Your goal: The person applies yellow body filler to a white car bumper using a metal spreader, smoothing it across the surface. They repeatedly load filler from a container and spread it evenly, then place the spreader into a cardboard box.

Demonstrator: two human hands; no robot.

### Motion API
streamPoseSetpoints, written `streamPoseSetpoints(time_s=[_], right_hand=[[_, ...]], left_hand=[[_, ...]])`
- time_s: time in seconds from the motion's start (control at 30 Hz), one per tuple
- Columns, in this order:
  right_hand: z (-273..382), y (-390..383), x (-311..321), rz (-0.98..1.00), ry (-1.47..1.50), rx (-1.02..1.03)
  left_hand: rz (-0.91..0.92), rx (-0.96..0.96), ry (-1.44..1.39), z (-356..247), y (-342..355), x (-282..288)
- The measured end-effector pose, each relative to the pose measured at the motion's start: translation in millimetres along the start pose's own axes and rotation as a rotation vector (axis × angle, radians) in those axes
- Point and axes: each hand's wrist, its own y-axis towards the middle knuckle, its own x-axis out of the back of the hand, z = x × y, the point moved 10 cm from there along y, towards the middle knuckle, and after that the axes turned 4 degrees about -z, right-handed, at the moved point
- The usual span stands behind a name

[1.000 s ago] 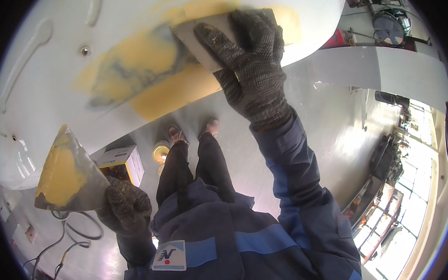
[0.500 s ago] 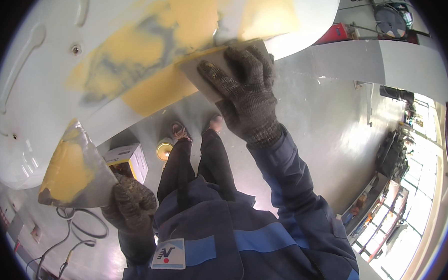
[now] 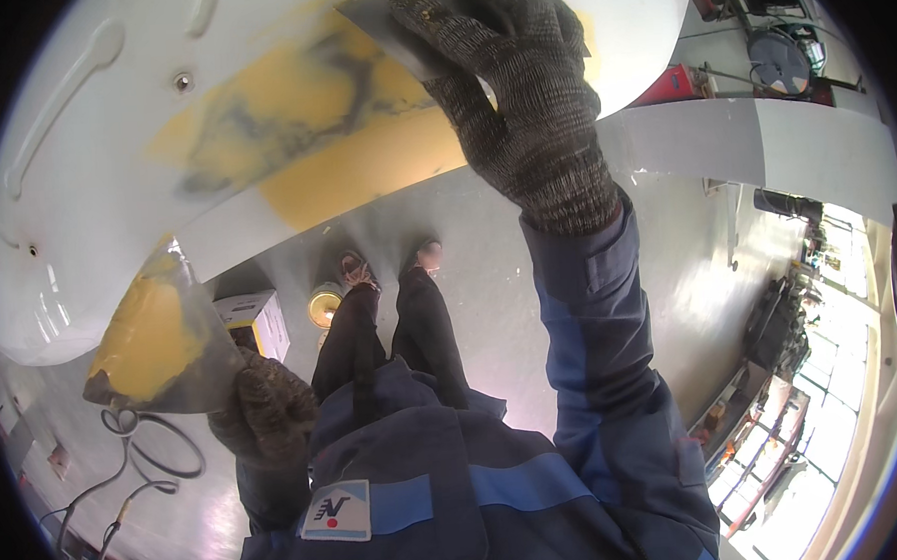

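Observation:
A white curved body panel (image 3: pixel 84 186) spans the upper part of the view, with a patch of yellow putty (image 3: pixel 261 108) smeared over grey areas. My gloved right hand (image 3: pixel 525 86) is closed on a flat grey putty spreader (image 3: pixel 382 28), which lies over the upper right of the patch. Whether its hidden edge touches the panel I cannot tell. Low on the left, my gloved left hand (image 3: pixel 264 408) grips the corner of a thin grey putty board (image 3: pixel 207 376). Yellow putty covers much of that board, which is held just below the panel's lower edge.
On the floor stand a white carton (image 3: pixel 255 323) and an open round tin (image 3: pixel 325 305), beside my feet. A dark hose (image 3: pixel 166 457) coils at lower left. A grey and white strip-like panel (image 3: pixel 733 142) extends to the right. Shelving and dark items (image 3: pixel 776 321) line the right side.
My right hand and the spreader have moved up and to the right across the panel, uncovering putty along its lower edge. My left hand with the board has barely shifted.

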Motion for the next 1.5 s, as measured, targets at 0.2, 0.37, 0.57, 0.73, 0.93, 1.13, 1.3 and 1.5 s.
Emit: streamPoseSetpoints(time_s=[0.2, 0.37, 0.57, 0.73, 0.93, 1.13, 1.3, 1.5], right_hand=[[5.4, 0.2, -12.2, 0.142, -0.215, 0.049], [-0.8, -17.0, -13.9, 0.084, -0.111, 0.045], [-6.5, -53.5, -23.0, 0.119, -0.212, -0.06], [-8.8, -80.2, -27.1, 0.117, -0.148, -0.155], [-5.9, -97.4, -30.5, 0.16, -0.138, -0.174], [-1.4, -111.3, 7.8, 0.075, 0.509, -0.413], [49.8, -130.3, 21.8, -0.121, 1.999, -0.581], [65.1, -126.9, 23.2, 0.198, 1.302, -0.454]], left_hand=[[0.006, 0.001, 0.031, 1.5, 1.6, 3.2], [0.019, 0.004, 0.04, 2.7, 5.1, 0.8], [0.04, 0.002, 0.051, 3.2, 7.2, -4.8], [0.134, -0.068, 0.147, -3.4, 6.7, -18.0], [0.011, 0.072, -0.001, 7.2, -1.3, -16.9], [0.393, 0.343, -0.349, 4.5, -13.3, -57.8], [0.643, 0.604, -0.438, 17.5, -25.2, -105.6], [0.694, 0.716, -0.532, 17.0, -37.6, -127.1]])
